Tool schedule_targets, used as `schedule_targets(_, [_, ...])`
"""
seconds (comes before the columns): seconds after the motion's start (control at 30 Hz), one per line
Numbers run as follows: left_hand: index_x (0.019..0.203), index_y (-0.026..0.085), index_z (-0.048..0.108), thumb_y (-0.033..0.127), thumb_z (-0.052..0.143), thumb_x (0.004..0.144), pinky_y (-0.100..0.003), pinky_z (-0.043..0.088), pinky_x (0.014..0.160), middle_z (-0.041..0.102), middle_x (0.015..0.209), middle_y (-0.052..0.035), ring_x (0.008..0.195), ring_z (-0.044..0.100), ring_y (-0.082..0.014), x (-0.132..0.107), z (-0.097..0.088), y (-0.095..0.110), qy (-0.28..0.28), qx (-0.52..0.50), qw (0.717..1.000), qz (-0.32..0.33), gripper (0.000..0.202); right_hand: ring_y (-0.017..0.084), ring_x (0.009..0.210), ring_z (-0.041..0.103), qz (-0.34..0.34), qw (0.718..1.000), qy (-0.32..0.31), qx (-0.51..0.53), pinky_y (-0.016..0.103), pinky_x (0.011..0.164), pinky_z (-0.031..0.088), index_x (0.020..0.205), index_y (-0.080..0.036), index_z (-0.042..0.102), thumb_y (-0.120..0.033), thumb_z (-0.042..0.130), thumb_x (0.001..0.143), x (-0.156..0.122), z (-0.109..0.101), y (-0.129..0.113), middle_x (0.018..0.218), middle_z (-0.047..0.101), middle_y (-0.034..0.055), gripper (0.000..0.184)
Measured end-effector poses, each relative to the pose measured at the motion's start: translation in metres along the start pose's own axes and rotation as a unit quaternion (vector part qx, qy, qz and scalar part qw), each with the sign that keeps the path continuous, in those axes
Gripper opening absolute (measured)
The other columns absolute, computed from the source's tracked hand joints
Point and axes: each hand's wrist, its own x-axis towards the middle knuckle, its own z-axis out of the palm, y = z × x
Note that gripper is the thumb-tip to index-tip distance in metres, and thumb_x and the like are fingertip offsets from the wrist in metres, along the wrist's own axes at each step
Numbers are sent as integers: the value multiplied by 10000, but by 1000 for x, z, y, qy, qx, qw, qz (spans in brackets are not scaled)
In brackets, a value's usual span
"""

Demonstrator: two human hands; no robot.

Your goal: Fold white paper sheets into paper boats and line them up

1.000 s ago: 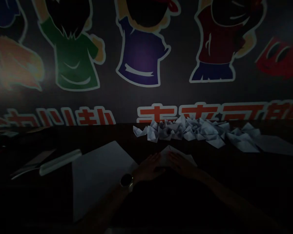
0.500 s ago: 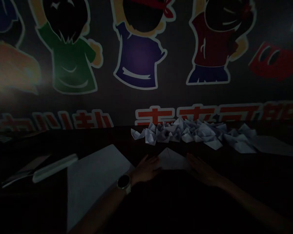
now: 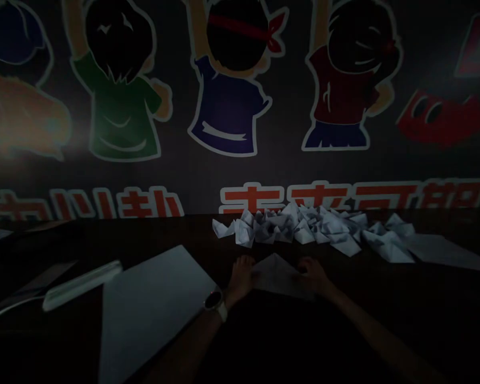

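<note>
A partly folded sheet of white paper (image 3: 277,274), pointed at the top and wider below, is in front of me on the dark table. My left hand (image 3: 242,274), a watch (image 3: 214,302) on its wrist, grips the paper's left edge with curled fingers. At the right edge my right hand (image 3: 315,276) holds the same paper, thumb inward and fingers bent. Dim light hides the finer creases and exact fingertip contact. Just beyond the hands lies a pile of folded paper boats (image 3: 300,224).
A stack of plain white paper (image 3: 152,309) lies left of my left forearm. Farther left is a long pale object (image 3: 82,285) beside a dark flat item. Another white sheet (image 3: 450,250) lies right of the boats. Behind the table rises a wall with cartoon figures (image 3: 228,117).
Both hands have gone from lying flat on the paper's sides to curled fingers gripping its edges. The paper's lower part now reaches lower. The view has tilted slightly up.
</note>
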Motion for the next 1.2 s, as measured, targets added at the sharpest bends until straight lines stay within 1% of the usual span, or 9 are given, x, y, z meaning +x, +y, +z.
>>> schedule_targets(0.13, [1014, 150, 548, 363, 536, 780, -390, 347, 867, 568, 1060, -94, 1001, 493, -254, 2, -1, -2, 24, -86, 996, -8, 316, 223, 695, 601, 97, 966, -11, 240, 321, 646, 446, 661, -178, 621, -493, 639, 604, 10, -8, -2, 677, 650, 34, 320])
schedule_targets(0.33, [818, 150, 546, 368, 478, 800, -262, 407, 628, 596, 772, -28, 708, 539, -159, 8, -5, 3, 53, -256, 964, -39, 230, 232, 864, 633, 226, 766, -24, 602, 366, 776, 478, 870, -209, 655, -519, 630, 663, 7, -23, -23, 884, 699, 36, 374])
schedule_targets(0.43, [810, 146, 539, 395, 522, 761, -251, 411, 619, 596, 788, -33, 734, 537, -164, 5, -3, 17, 106, -383, 914, -77, 254, 254, 962, 610, 204, 733, -82, 643, 423, 838, 469, 878, -221, 658, -522, 637, 663, -1, -20, -41, 970, 687, 55, 371])
schedule_targets(0.5, [813, 143, 542, 419, 539, 746, -248, 418, 623, 598, 796, -33, 742, 540, -166, 1, 0, 27, 111, -417, 898, -86, 284, 272, 980, 600, 185, 751, -96, 626, 433, 868, 455, 811, -215, 669, -491, 691, 611, -5, -14, -53, 957, 692, 61, 342])
schedule_targets(0.73, [911, 159, 534, 402, 562, 765, -278, 459, 749, 615, 916, -44, 864, 558, -182, -12, 6, 44, 14, -405, 914, 10, 285, 299, 843, 636, 228, 823, 53, 518, 420, 748, 507, 825, -168, 667, -483, 708, 568, -2, -11, -57, 865, 708, 87, 409])
schedule_targets(0.83, [1039, 178, 457, 375, 491, 830, -291, 443, 839, 581, 1006, -62, 946, 546, -173, -11, 3, 44, 89, -378, 921, -1, 289, 300, 795, 631, 193, 893, 151, 379, 396, 678, 507, 802, -147, 656, -503, 637, 648, 0, -28, -47, 823, 700, 113, 389])
schedule_targets(0.93, [1141, 177, 369, 345, 372, 893, -308, 399, 921, 522, 1120, -99, 1047, 504, -173, -10, -6, 43, 199, -359, 911, -34, 300, 276, 883, 604, 76, 961, 212, 160, 365, 741, 482, 926, -171, 637, -430, 534, 767, -2, -43, -45, 974, 660, 119, 321])
schedule_targets(1.1, [1233, 168, 327, 347, 301, 914, -344, 339, 974, 442, 1242, -134, 1157, 423, -203, -12, -33, 41, 316, -251, 914, -42, 367, 238, 952, 565, -102, 986, 44, -127, 327, 805, 448, 1000, -211, 618, -158, 449, 813, -12, -36, -58, 1044, 616, 102, 257])
schedule_targets(1.2, [1266, 180, 345, 385, 362, 893, -384, 272, 1027, 425, 1309, -117, 1226, 367, -218, -17, -39, 43, 207, -155, 963, 72, 426, 246, 995, 553, -170, 970, -54, -167, 363, 867, 426, 961, -190, 643, -72, 454, 783, -15, -21, -63, 1041, 631, 108, 285])
